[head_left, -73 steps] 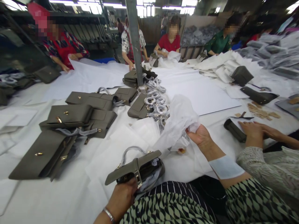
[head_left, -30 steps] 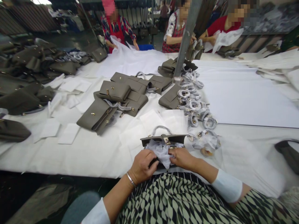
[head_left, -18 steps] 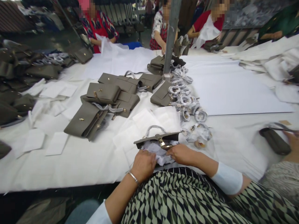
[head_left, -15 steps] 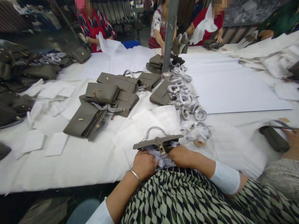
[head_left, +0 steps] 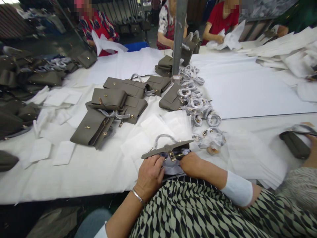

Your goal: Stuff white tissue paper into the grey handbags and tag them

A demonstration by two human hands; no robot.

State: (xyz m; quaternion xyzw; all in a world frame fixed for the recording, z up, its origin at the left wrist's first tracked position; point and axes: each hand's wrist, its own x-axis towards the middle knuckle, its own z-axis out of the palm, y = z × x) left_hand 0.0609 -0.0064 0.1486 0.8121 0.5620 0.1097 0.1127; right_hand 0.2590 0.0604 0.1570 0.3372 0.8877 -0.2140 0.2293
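Observation:
Close against my body at the table's front edge is a small olive-grey handbag (head_left: 156, 152), its flap up and a gold turn-lock clasp (head_left: 171, 154) hanging forward. Its wrapped top handle arches away from me. My left hand (head_left: 150, 172) grips the bag's left side, fingers bent over the edge under the flap. On the right side my right hand (head_left: 192, 164) is closed at the opening, its fingertips hidden by the bag. Pale tissue paper (head_left: 172, 168) shows in front of the opening between both hands.
Several olive handbags (head_left: 109, 98) lie ahead to the left. Wrapped straps (head_left: 196, 102) are heaped beside a metal post (head_left: 179, 39). White sheets (head_left: 63, 153) are spread about. A neighbour's hand (head_left: 311, 148) holds another bag (head_left: 296, 144) at right; co-workers stand across the table.
My left hand has shifted from the tissue at the opening up to the bag's left edge. The tissue sits flatter now, and more of the bag's inside shows.

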